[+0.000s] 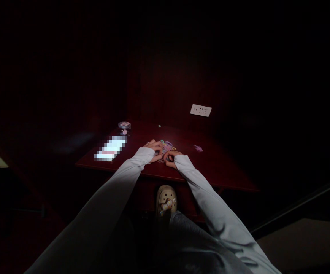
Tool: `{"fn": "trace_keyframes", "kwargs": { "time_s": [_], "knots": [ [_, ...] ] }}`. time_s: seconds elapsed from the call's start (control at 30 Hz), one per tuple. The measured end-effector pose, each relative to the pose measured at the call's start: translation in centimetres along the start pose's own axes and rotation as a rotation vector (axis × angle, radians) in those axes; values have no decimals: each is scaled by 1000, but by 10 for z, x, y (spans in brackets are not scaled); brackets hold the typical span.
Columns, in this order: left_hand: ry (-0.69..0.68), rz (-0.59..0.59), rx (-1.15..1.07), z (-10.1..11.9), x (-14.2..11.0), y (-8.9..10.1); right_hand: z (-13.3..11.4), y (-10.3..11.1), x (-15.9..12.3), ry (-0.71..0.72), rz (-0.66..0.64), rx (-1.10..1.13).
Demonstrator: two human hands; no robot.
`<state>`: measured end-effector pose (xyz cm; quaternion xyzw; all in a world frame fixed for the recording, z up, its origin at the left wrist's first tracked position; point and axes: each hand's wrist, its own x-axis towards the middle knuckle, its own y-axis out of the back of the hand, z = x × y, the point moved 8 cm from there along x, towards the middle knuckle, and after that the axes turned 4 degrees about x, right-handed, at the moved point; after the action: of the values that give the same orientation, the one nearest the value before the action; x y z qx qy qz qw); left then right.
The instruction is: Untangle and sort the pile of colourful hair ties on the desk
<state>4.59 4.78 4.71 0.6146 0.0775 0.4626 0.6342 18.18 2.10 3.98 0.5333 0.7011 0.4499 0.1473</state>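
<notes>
My left hand (155, 148) and my right hand (171, 157) meet over a small pile of pastel rings or hair ties (166, 145) on a dark red table (219, 167). Both hands have their fingers curled and pinched together at the pile. What they pinch is too small and dim to name. Both arms wear light grey sleeves. A separate small purple piece (198, 148) lies to the right of the hands.
A bright blurred rectangle (110, 148) lies at the table's left. A small round container (124, 126) stands behind it. A white wall socket (200, 110) sits on the dark wall beyond. A beige clog (166, 199) shows below the table edge. The surroundings are very dark.
</notes>
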Motion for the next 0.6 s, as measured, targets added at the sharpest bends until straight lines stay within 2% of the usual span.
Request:
{"fn": "trace_keyframes", "kwargs": {
  "time_s": [0.3,0.6],
  "knots": [
    [-23,-28,-7,3,-1,3,-2,6,-2,-12,57,28],
    [-22,-36,-14,1,-1,1,-8,1,-3,7,-19,-28]
  ]
}}
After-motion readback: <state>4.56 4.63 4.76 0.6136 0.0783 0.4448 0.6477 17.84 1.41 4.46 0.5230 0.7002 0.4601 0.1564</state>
